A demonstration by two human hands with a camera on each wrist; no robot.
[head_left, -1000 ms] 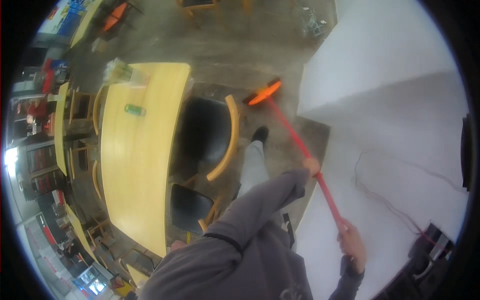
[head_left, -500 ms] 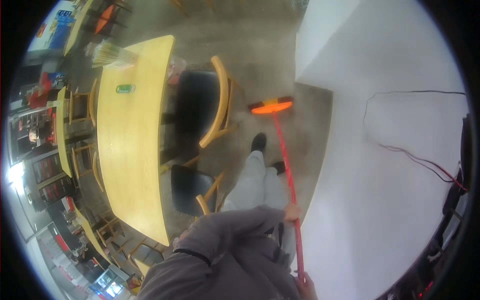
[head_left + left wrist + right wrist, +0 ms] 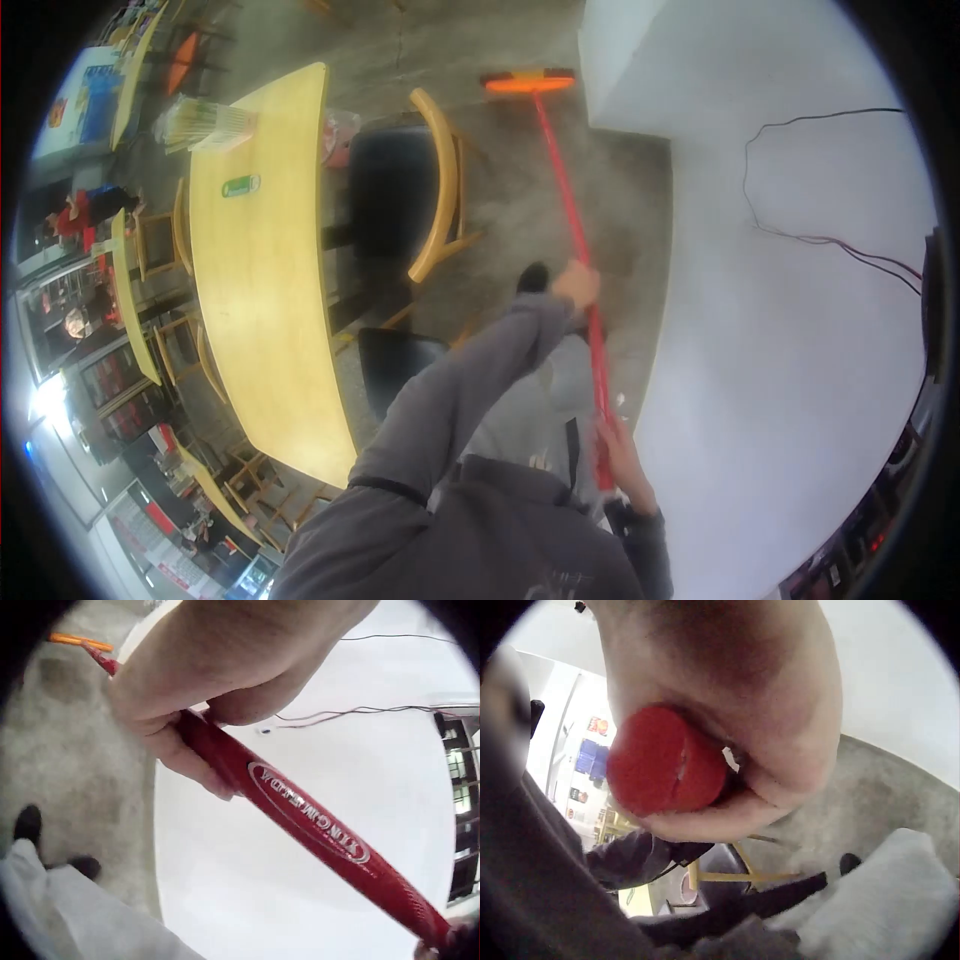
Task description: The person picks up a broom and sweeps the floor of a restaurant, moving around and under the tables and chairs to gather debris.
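Left hand: my left hand (image 3: 577,285) grips the red handle (image 3: 562,180), fingers curled round it.
Right hand: my right hand (image 3: 624,466) closes round the handle by its end cap (image 3: 646,761).
Broom head: orange broom head (image 3: 530,85) at the floor (image 3: 500,180), near the white wall (image 3: 760,330).

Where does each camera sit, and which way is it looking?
Head: on the person's head, facing forward and down at the broom handle; left hand, right hand, sleeves and legs show.
Left wrist: on that wrist, facing the left hand's grip and the floor; legs show.
Right wrist: on that wrist, facing the right hand around the handle's end; a sleeve and leg show.
All share the handle.
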